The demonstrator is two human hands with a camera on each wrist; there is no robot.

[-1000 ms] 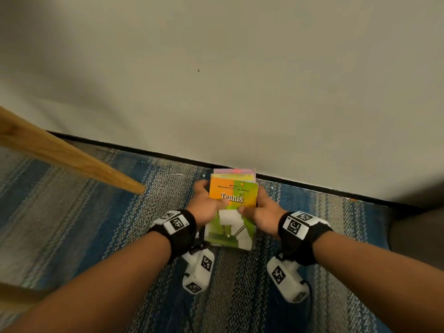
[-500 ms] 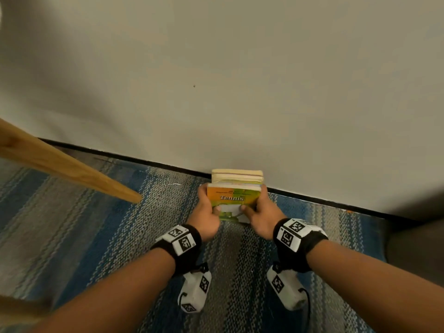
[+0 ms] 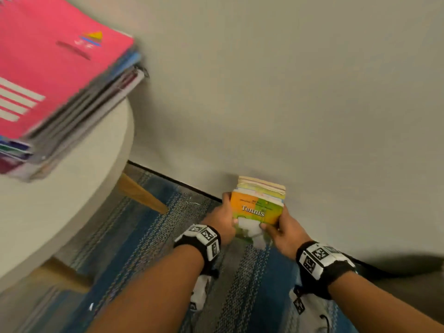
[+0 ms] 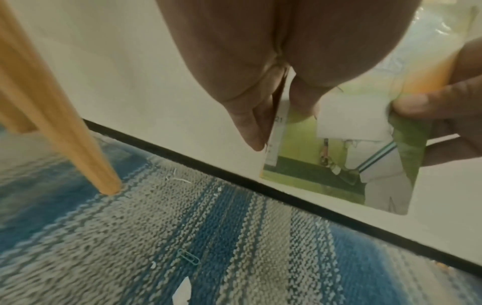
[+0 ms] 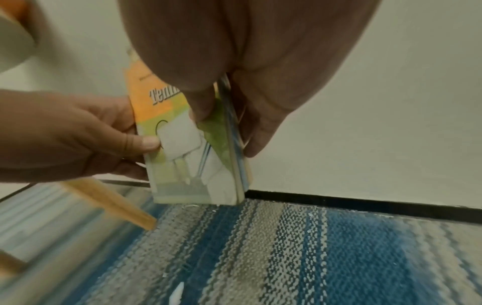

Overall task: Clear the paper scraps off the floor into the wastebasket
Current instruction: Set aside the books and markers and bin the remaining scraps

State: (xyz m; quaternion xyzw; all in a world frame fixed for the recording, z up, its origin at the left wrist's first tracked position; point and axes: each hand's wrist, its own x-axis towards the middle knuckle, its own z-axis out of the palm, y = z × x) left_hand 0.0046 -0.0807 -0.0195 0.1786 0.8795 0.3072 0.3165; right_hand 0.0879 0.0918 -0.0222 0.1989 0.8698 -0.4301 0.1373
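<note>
Both hands hold a small stack of booklets (image 3: 258, 207) upright above the carpet, close to the wall; the front cover reads "Tennis". My left hand (image 3: 222, 216) grips the stack's left edge, thumb on the cover. My right hand (image 3: 280, 228) grips the right edge the same way. In the wrist views the stack (image 4: 339, 165) (image 5: 182, 161) hangs clear of the floor. A white paper scrap (image 4: 182, 291) (image 5: 177, 293) lies on the striped carpet below, with tiny white bits (image 4: 180, 179) near the baseboard. No wastebasket is in view.
A round white table (image 3: 72, 200) stands at the left, with a pile of books topped by a pink one (image 3: 48, 68). Its wooden legs (image 3: 141, 195) slant to the carpet. A paper clip (image 4: 188, 256) lies on the blue-grey carpet (image 3: 149, 236). The wall is just ahead.
Both hands have raised the booklet stack off the floor. The head view has swung up and left, bringing the white table and its pile of books into sight.
</note>
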